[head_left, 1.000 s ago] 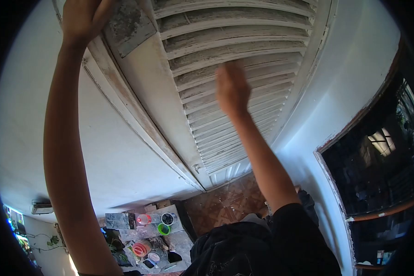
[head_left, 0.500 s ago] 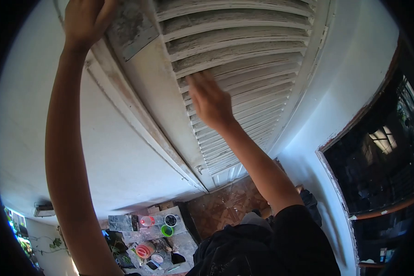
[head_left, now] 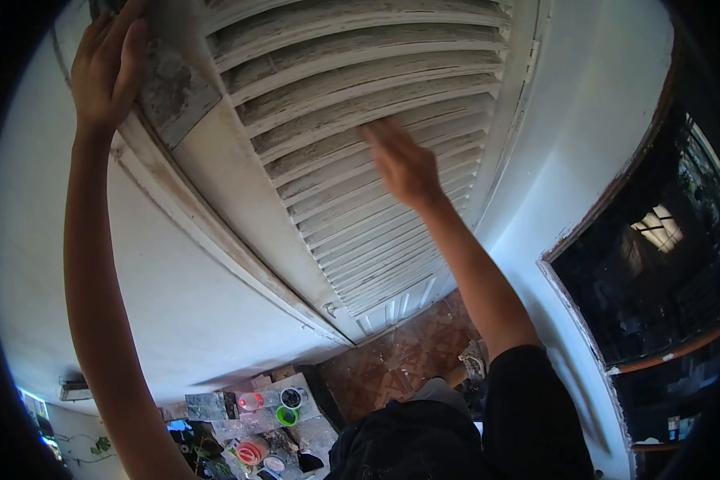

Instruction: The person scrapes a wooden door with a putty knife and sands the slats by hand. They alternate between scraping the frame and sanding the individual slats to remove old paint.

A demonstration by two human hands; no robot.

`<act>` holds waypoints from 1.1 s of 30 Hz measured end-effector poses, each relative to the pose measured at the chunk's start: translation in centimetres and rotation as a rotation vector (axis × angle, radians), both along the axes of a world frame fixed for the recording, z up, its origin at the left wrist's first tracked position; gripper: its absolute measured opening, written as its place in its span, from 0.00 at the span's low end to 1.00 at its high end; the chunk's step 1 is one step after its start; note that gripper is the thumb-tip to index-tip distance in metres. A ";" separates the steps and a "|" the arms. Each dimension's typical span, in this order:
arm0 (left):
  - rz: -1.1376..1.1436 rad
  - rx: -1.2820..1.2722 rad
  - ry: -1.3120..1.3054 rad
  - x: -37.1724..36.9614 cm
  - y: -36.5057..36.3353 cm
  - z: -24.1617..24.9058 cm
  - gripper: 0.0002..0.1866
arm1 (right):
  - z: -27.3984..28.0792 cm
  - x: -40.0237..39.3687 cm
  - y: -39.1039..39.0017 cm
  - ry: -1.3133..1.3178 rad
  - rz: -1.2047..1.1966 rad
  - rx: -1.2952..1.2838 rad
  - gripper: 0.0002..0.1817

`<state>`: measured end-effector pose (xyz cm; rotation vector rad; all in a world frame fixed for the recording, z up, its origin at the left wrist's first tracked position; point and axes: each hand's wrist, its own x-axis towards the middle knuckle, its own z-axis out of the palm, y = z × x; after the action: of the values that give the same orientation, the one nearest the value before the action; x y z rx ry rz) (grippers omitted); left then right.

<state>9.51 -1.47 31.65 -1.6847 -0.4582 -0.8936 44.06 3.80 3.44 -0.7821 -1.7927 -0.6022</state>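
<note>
A tall white louvred door (head_left: 256,200) with worn, dirty slats fills the upper middle of the view. My right hand (head_left: 406,166) is at one slat (head_left: 328,152), its fingers drawn together and tips against the wood. Motion blurs the fingertips, and anything pinched in them is hidden. At the upper left, my left hand (head_left: 104,76) lies against the door's side edge beside a grey, scuffed patch (head_left: 180,100). Its fingers are stretched out with the thumb apart, and their tips run close to the top of the frame.
Below left stands a cluttered table (head_left: 312,432) with a green cup (head_left: 287,416), a red-and-white container (head_left: 251,401) and a pink tub (head_left: 252,450). A dark glass pane (head_left: 648,256) in a chipped frame is on the right. Patterned tiles (head_left: 392,360) cover the floor.
My right hand has slid rightward along the slats, away from their left ends. The view has shifted, so the door appears further left. My left hand stays near the door's edge.
</note>
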 end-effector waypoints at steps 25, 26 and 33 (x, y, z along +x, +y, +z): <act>0.141 -0.305 0.123 -1.0 -0.8 2.0 0.39 | 0.7 16.3 5.3 0.127 -0.267 -0.061 0.20; 0.151 -0.303 0.118 -0.9 -0.9 2.1 0.39 | 0.3 14.9 5.3 0.164 -0.275 -0.027 0.20; 0.122 -0.260 0.102 -0.4 -0.7 2.0 0.37 | 1.6 18.5 4.6 -0.023 -0.223 -0.155 0.21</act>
<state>9.15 -2.16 33.63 -1.9060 -0.6214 -0.6774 62.52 8.42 5.00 -1.0950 -1.8020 -0.6231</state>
